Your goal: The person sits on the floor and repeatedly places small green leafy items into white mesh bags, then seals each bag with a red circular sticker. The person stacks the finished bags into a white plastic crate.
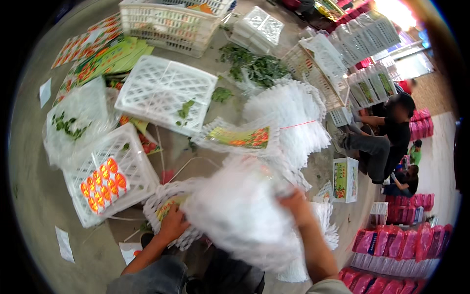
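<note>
My right hand [295, 207] grips the right edge of a bunch of white foam netting [242, 209], which is blurred by motion in front of my lap. My left hand [173, 223] is at the lower left of that netting, over a foam net pad [190, 235] with a green printed label [167, 207]. Its fingers are curled, and whether they grip the pad cannot be told. Just beyond lies another foam net with a green and red printed card [240, 137] on it. A thick pile of white foam nets [288, 114], crossed by a red string, lies farther off.
White plastic crates [165, 93] and a second crate [79, 176] with orange stickers [104, 185] lie on the floor, left. Leafy greens [262, 68] lie behind. A large white basket [169, 27] stands at the back. A seated person [393, 143] works at right, near a printed box [345, 180].
</note>
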`<action>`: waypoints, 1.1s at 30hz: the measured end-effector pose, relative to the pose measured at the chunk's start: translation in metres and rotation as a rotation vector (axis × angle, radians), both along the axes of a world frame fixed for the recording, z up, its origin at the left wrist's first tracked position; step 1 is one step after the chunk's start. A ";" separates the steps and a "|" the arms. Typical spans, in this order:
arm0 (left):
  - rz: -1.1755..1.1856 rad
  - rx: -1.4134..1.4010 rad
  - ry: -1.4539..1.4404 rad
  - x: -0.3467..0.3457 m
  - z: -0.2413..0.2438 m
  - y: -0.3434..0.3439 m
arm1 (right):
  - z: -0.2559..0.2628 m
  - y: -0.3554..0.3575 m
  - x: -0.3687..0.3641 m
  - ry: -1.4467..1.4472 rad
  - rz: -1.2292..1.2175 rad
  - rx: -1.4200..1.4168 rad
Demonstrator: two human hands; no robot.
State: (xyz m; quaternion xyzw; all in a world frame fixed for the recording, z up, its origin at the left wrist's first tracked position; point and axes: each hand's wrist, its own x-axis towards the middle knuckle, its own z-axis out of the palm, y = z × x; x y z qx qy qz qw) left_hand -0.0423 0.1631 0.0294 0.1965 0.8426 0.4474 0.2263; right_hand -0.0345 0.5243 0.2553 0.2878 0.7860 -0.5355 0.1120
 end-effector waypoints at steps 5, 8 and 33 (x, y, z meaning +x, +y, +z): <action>-0.136 -0.225 0.019 0.000 0.005 0.030 | 0.085 0.241 -0.130 0.746 -0.321 0.559; -0.184 -0.309 0.001 0.001 0.007 0.030 | 0.086 0.343 -0.193 0.836 -0.165 1.401; 1.044 -0.206 -0.272 0.069 0.023 -0.158 | -0.088 -0.212 0.020 0.600 0.866 -0.014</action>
